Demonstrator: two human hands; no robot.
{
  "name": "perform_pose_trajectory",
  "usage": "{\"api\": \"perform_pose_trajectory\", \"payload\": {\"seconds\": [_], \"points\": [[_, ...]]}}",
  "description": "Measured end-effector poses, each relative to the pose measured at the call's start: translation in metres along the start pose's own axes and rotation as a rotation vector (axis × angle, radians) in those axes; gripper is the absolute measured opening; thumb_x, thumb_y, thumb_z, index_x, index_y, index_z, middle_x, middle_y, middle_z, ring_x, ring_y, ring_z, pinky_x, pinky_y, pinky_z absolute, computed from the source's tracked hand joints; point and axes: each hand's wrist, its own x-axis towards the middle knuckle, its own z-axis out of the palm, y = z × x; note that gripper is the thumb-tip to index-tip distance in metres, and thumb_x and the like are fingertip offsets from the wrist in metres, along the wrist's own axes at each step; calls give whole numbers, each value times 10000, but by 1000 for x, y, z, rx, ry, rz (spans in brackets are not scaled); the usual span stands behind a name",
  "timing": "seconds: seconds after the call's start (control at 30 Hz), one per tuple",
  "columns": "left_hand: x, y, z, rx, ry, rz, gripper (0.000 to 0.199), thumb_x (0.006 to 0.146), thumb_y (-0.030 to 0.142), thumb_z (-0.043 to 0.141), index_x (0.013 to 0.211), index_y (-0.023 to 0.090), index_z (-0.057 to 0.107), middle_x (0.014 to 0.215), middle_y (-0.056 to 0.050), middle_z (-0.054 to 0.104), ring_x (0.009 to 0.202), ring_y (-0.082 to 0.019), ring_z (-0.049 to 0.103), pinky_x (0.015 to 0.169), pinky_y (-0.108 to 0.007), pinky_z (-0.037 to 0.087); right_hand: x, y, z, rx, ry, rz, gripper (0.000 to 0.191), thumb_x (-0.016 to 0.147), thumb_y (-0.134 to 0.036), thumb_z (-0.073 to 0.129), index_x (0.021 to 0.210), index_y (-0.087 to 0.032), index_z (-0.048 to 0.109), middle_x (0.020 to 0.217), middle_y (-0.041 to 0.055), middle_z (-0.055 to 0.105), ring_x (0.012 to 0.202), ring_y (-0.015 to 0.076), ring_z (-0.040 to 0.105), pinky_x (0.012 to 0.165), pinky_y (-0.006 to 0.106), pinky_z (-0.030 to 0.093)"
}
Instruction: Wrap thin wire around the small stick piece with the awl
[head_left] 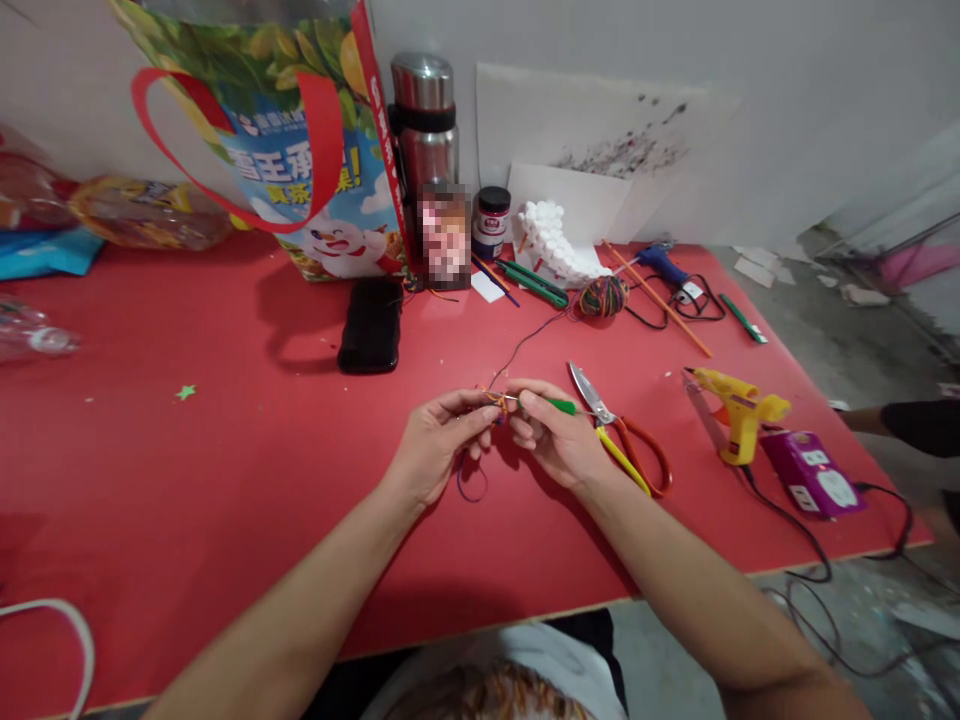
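My left hand (442,430) pinches a small piece of crocheted yarn (496,405), orange and purple, over the middle of the table. A crochet hook (556,405) with a green handle is held in my right hand (555,435), its metal tip at the yarn piece. From the work a dark strand runs back to a multicoloured ball of yarn (604,296). A loose purple yarn tail (471,497) loops below my left hand. Just right of my right hand lie scissors (619,425) with red and yellow handles, blades apart.
On the red table (225,480) stand a large printed bag (337,200), a steel thermos (426,120) and a paint jar (492,222). A black phone (371,325) lies ahead. To the right are a yellow glue gun (739,405), a purple power socket (814,475) and cords.
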Motion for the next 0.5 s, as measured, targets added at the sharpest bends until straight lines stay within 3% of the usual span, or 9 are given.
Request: {"api": "perform_pose_trajectory", "payload": {"seconds": [0.2, 0.4, 0.5], "points": [[1, -3, -2, 20, 10, -7, 201, 711, 239, 904, 812, 154, 752, 644, 6, 694, 492, -64, 583, 447, -149, 447, -2, 5, -2, -110, -29, -32, 224, 741, -229, 884, 941, -201, 787, 654, -34, 643, 533, 66, 490, 493, 201, 368], [-2, -3, 0, -1, -23, -4, 203, 743, 244, 878, 838, 148, 727, 682, -15, 723, 548, -93, 646, 503, -171, 504, -3, 9, -6, -188, -109, -58, 250, 790, -228, 863, 995, -224, 719, 737, -11, 705, 578, 100, 553, 547, 233, 403], [-3, 0, 3, -9, -45, -8, 217, 742, 254, 876, 835, 142, 715, 649, -18, 719, 546, -109, 656, 509, -184, 522, -3, 10, -8, -244, -84, -88, 227, 803, -225, 857, 979, -220, 714, 723, -13, 691, 604, 112, 574, 572, 243, 419]]}}
